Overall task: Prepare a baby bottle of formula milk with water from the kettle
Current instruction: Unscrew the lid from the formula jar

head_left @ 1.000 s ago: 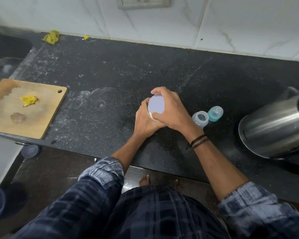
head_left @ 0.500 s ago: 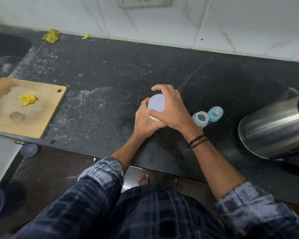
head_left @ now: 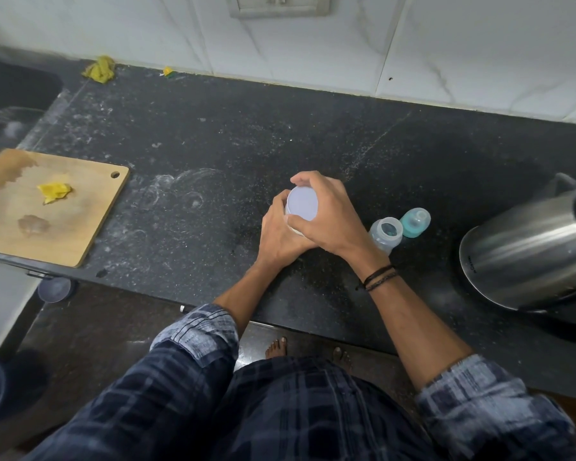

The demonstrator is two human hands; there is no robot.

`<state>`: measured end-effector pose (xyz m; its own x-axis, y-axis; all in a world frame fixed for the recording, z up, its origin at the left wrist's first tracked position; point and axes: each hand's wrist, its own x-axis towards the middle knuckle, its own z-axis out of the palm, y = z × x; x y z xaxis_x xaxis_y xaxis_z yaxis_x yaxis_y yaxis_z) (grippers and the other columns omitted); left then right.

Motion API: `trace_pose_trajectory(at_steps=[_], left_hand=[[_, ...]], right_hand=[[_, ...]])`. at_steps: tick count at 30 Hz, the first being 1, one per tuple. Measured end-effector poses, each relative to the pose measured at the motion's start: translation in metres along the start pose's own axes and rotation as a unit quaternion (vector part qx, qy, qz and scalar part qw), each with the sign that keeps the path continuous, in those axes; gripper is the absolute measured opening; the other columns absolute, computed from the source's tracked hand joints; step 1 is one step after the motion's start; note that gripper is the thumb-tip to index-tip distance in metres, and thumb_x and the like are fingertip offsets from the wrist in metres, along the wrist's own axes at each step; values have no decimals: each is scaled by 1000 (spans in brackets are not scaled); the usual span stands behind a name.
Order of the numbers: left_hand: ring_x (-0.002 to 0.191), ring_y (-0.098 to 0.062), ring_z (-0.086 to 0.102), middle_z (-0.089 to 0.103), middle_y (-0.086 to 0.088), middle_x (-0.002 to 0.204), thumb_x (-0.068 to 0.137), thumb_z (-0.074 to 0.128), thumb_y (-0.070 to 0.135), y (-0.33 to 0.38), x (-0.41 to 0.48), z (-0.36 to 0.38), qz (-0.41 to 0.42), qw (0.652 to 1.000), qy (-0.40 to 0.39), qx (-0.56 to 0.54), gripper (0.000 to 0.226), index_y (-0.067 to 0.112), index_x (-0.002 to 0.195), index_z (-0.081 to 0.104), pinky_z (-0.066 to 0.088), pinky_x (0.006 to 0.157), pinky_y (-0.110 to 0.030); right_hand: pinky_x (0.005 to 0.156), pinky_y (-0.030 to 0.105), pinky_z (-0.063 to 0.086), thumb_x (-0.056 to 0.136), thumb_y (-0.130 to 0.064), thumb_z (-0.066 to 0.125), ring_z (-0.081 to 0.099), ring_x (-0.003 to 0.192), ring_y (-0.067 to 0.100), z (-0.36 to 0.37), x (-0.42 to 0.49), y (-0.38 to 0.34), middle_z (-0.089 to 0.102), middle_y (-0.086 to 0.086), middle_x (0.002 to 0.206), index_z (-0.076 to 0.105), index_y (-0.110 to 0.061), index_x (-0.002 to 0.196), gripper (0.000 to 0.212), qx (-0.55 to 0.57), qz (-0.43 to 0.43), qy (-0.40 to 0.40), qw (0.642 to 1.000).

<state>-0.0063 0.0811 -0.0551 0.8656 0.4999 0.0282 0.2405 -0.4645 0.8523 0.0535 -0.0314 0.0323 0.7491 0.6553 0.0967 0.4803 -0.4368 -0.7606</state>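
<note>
A small white formula tin with a pale lilac lid (head_left: 302, 203) stands mid-counter. My left hand (head_left: 278, 234) wraps round its body from the near left. My right hand (head_left: 326, 217) grips the lid's rim from above, thumb on the near edge. The tin's body is mostly hidden by both hands. Just to the right an open clear baby bottle (head_left: 385, 236) stands upright, with its teal teat cap (head_left: 414, 222) beside it. A steel kettle (head_left: 529, 251) stands at the right edge of the counter.
A wooden cutting board (head_left: 80, 211) with a yellow scrap lies at the left, overhanging the black counter (head_left: 213, 144). A dark sink (head_left: 10, 88) is at far left. Yellow cloth (head_left: 99, 69) lies by the tiled wall, under a socket plate (head_left: 278, 5).
My right hand has shifted round the lid, fingers moving along the rim in a twisting way. The tin and my left hand stay in place.
</note>
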Motion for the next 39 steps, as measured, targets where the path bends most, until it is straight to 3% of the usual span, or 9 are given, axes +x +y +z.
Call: trace_pose_trajectory(at_steps=[4,10,15,18,24,27,30,35,39], left_hand=[[115,1,50,40,41,123,57,82,73,0,0,0,7,1000,-3,6,102,38,143,38,53,101,-41],[124,-11,55,49,19,132,51,88,67,-4,1,1,-5,1000,-2,-9,111,29,143,40,54,101,-47],[120,-3,51,39,35,124,54,86,70,-9,5,3,4,1000,-5,-2,109,31,145,40,52,104,-42],[120,0,49,39,36,124,55,85,72,-12,4,5,10,1000,1,6,109,32,146,40,50,104,-38],[124,-3,52,44,27,131,58,85,71,-13,6,6,7,1000,0,4,104,35,145,42,53,104,-41],[124,-4,52,44,23,133,61,81,71,-12,5,7,15,1000,5,4,100,34,145,42,53,103,-43],[126,-5,53,44,22,134,62,81,72,-13,4,8,25,1000,10,0,101,35,146,40,53,104,-44],[123,-2,51,38,45,127,54,85,74,-17,5,7,19,1000,9,-8,110,32,146,41,50,102,-36],[125,-2,51,43,31,128,55,86,75,-19,5,8,21,1000,5,-10,110,32,146,41,52,103,-38]], right_hand=[[99,4,28,82,-18,79,38,126,-2,-1,0,2,56,-21,129,56,-26,136,59,22,-11,-3,1000],[107,24,37,84,-18,78,43,131,14,-1,0,2,59,-11,138,57,-22,137,57,-16,-1,21,1000],[105,14,30,83,-12,75,33,125,-4,-3,-1,3,49,-25,126,57,-25,138,59,-1,-7,-16,1000],[101,7,27,83,-12,74,32,125,-5,-3,-2,4,50,-24,129,57,-25,137,58,0,-13,-18,1000],[115,31,36,86,-15,75,40,139,17,0,-4,2,58,-10,139,59,-20,137,54,-16,-18,-1,1000],[116,31,35,86,-15,75,38,141,14,0,-4,2,51,-21,133,59,-23,136,53,-4,-20,-21,1000],[116,30,35,86,-15,75,37,139,8,-1,-3,2,55,-16,137,60,-26,135,52,18,-20,-30,999],[106,24,34,85,-17,78,39,124,3,0,-3,3,55,-10,141,57,-22,137,57,-4,-7,21,1000],[112,27,36,86,-17,78,40,136,11,-1,-3,2,56,-12,142,56,-24,140,58,-6,1,-12,1000]])
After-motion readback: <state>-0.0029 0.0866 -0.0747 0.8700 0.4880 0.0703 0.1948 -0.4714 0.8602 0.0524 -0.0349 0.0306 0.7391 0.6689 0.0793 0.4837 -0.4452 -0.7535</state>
